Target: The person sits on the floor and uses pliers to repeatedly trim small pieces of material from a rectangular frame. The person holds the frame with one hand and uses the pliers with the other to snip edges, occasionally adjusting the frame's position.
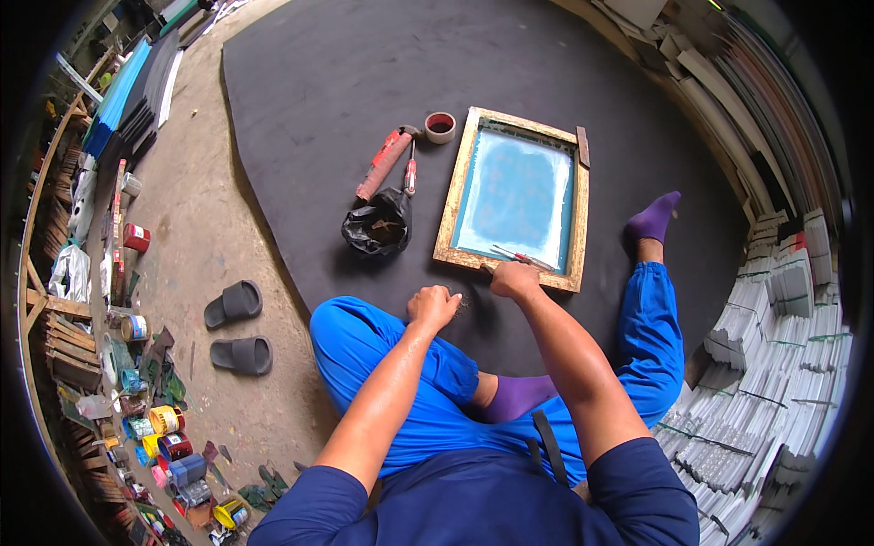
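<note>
1. Head view: wooden frame (pixel 460 187) w/ blue screen lies flat on black mat (pixel 309 82).
2. Right hand (pixel 514 278) at frame's near edge, grip clenched on scissors (pixel 521 257), blades over the screen.
3. Left hand (pixel 433 306) just left of frame's near corner, grip clenched, nothing seen in it.
4. Left of frame: black bag (pixel 377 227), red roller (pixel 384 164), tape roll (pixel 440 127).

The person wears a dark navy short-sleeved shirt (pixel 473 496), bright blue trousers (pixel 382 341) and purple socks (pixel 654 218).

Wooden-framed blue screen (pixel 515 198), flat on mat
</note>
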Available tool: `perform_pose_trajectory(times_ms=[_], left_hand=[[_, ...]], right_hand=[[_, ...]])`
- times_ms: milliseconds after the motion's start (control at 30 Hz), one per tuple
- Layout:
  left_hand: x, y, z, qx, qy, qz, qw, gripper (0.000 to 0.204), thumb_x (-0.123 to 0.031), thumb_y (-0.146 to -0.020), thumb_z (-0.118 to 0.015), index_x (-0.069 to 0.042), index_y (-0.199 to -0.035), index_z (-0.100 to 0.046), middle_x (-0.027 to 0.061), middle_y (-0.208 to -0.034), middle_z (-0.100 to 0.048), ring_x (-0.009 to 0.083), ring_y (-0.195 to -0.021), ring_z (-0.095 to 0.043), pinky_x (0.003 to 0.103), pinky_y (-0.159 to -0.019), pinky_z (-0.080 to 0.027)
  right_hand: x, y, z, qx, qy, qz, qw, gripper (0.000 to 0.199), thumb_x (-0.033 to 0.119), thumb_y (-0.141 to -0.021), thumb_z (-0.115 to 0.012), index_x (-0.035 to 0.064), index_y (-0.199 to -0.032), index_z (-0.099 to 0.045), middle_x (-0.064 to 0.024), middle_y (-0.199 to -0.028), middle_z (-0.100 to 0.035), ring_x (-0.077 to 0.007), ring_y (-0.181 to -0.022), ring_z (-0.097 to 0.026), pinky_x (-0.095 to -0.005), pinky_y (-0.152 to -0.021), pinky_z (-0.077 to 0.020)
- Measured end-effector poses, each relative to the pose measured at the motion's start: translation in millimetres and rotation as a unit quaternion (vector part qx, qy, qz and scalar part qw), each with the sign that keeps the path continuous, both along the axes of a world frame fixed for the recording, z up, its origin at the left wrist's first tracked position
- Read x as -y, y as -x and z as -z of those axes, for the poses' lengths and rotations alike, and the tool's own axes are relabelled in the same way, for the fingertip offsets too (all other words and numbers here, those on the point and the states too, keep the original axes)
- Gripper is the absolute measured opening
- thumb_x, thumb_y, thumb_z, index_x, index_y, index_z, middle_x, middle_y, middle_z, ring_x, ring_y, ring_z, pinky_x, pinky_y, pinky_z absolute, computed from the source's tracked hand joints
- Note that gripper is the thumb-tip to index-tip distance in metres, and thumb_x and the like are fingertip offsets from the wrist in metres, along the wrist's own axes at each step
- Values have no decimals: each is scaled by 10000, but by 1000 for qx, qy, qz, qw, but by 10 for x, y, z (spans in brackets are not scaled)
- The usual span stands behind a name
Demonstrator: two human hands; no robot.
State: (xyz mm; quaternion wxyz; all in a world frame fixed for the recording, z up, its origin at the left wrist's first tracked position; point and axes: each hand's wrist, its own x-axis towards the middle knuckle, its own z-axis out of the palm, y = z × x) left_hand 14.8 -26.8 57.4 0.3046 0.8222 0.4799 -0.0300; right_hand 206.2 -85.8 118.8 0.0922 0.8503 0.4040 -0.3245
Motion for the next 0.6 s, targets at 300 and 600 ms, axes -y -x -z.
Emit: perform_pose_trajectory(times_ms=[300,600], left_hand=[[-12,-39,6,-12,20,-4,1000,371,-483,-858,-697,-120,-863,-775,184,-872,-741,380,-866,-721,477,-778,-562],[17,10,45,149,-72,70,984,166,-269,-853,-734,-155,-971,-762,54,-974,-714,316,-911,-703,449,-789,-557]], right_hand=[[354,126,385,-25,-91,109,990,324,255,-865,-629,8,-1044,-735,-224,-1083,-718,-383,-1053,-687,-470,-905,-546],[555,403,434,-106,-86,23,990,343,286,-835,-604,42,-1034,-738,-242,-1050,-717,-398,-1037,-685,-476,-921,-543]])
